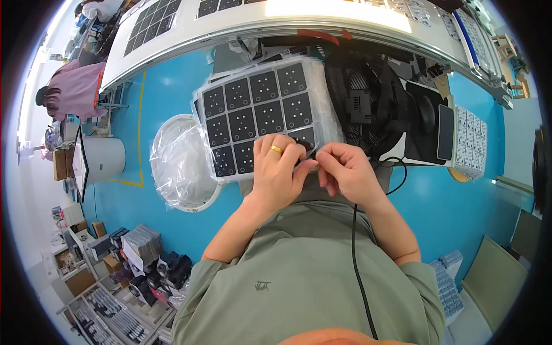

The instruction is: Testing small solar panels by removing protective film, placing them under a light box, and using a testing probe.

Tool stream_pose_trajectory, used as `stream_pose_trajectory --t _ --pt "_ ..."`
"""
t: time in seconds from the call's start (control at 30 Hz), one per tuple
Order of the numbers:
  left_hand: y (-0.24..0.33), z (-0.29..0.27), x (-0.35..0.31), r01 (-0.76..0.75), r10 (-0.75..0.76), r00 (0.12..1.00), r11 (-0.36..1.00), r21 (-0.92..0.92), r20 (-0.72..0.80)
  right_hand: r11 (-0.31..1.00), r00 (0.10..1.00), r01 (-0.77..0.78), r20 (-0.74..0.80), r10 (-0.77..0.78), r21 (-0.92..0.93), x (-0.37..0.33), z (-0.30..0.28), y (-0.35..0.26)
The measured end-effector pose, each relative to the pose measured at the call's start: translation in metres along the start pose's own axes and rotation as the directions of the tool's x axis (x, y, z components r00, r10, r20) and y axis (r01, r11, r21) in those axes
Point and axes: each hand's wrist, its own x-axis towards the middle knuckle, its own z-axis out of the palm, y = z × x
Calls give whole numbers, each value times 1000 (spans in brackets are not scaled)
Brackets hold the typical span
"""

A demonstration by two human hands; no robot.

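A stack of clear plastic sheets with black dotted square pieces point(268, 117) in a grid lies in front of me. My left hand point(275, 172) rests over its near right corner, fingers curled and thumb stretched toward the other hand. A small dark item point(303, 135) shows by the left fingertips; its kind is not clear. Beside it, my right hand point(348, 173) is closed in a pinch, its fingertips almost meeting the left thumb. Whatever sits between the fingertips of either hand is too small or hidden to name.
Left of the stack stands a white bin point(214, 201) full of clear plastic bags point(179, 164). A black mesh bag point(362, 75) and a phone point(445, 132) lie to the right. A black cable point(357, 259) runs down my shirt. A long white table point(201, 26) crosses the far side.
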Motion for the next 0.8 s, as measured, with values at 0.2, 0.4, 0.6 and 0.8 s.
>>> stream_pose_trajectory --t 0.2,0.4,0.6,0.8 --pt "0 -5 6 27 -43 990 993 118 136 992 992 -114 -57 111 -56 3 -4 20" --pt "1 -4 13 35 -87 978 964 262 189 987 990 -129 -71 122 -99 4 -7 16" --pt "2 -4 14 36 -84 976 972 230 200 978 985 -147 -115 131 -150 4 -7 18" --pt "-41 -24 38 90 -143 981 932 350 129 987 989 -98 -126 81 -127 6 -10 29"
